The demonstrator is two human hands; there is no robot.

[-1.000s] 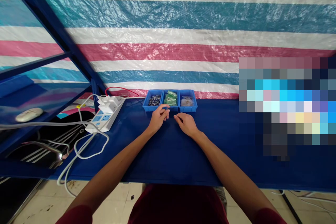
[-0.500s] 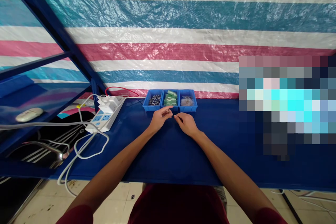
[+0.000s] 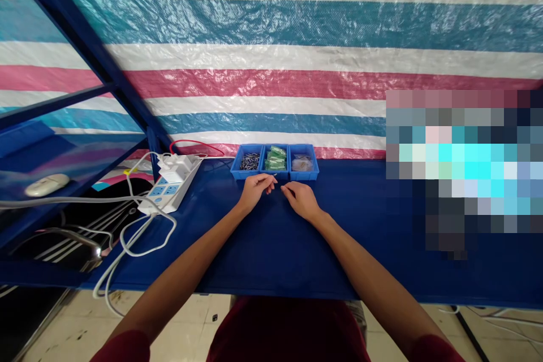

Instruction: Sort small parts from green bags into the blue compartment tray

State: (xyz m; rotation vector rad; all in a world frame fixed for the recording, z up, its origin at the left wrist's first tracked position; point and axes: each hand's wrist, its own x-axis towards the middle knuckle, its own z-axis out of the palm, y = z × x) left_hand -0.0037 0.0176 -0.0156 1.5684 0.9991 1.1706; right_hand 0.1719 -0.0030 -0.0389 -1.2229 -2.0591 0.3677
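A sheet of glossy woven plastic tarpaulin (image 3: 271, 25) forms the back wall, wrinkled and banded horizontally in white, teal and pinkish red, with bright reflections scattered over its upper part. A dark blue metal post (image 3: 70, 17) slants down across the left side, joined by a crossbar (image 3: 55, 105) above a blue shelf (image 3: 91, 150). The deep blue bench (image 3: 288, 254) spans the foreground; below its edge lie cream floor tiles (image 3: 182, 322) with dark smudges. Coarse pixelation hides part of the right side
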